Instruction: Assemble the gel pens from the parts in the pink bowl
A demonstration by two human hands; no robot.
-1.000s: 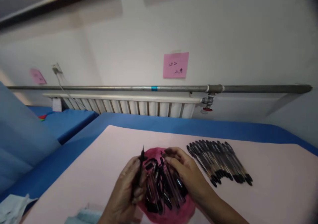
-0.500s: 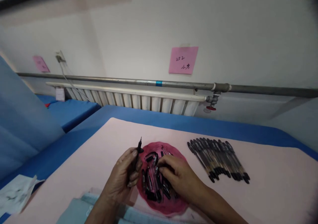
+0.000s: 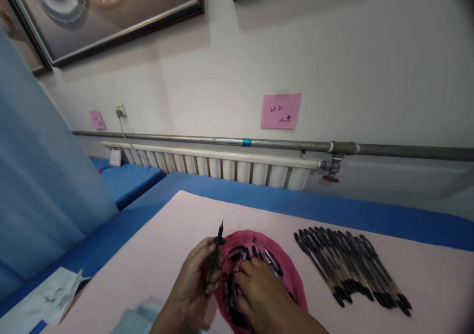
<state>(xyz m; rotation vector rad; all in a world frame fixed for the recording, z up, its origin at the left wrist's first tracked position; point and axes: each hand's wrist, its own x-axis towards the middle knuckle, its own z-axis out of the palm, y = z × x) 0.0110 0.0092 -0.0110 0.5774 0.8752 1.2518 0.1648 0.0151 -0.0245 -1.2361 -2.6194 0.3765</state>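
Note:
My left hand (image 3: 198, 282) is closed around a black pen (image 3: 219, 235), its bare tip pointing up. Beside it, a pink bowl (image 3: 294, 279) with a wavy rim holds dark pen parts (image 3: 239, 252), some of them caps and clear barrels. Inside the bowl is my right hand (image 3: 264, 292), its fingers bent down among the parts; the fingertips are hidden, so whether it grips one does not show. To the right, a row of capped pens (image 3: 351, 265) lies side by side on the pink sheet (image 3: 166, 240).
The sheet covers a blue padded table (image 3: 218, 188) against the wall. A radiator (image 3: 207, 163) and a pipe (image 3: 289, 145) run behind it. White paper (image 3: 55, 294) lies at the left, near a blue curtain (image 3: 48, 176). Light blue cloth (image 3: 137, 319) is at the front.
The camera view has tilted up, so everything sits lower in the picture. My right hand has reached deeper into the bowl; my left hand still holds the pen.

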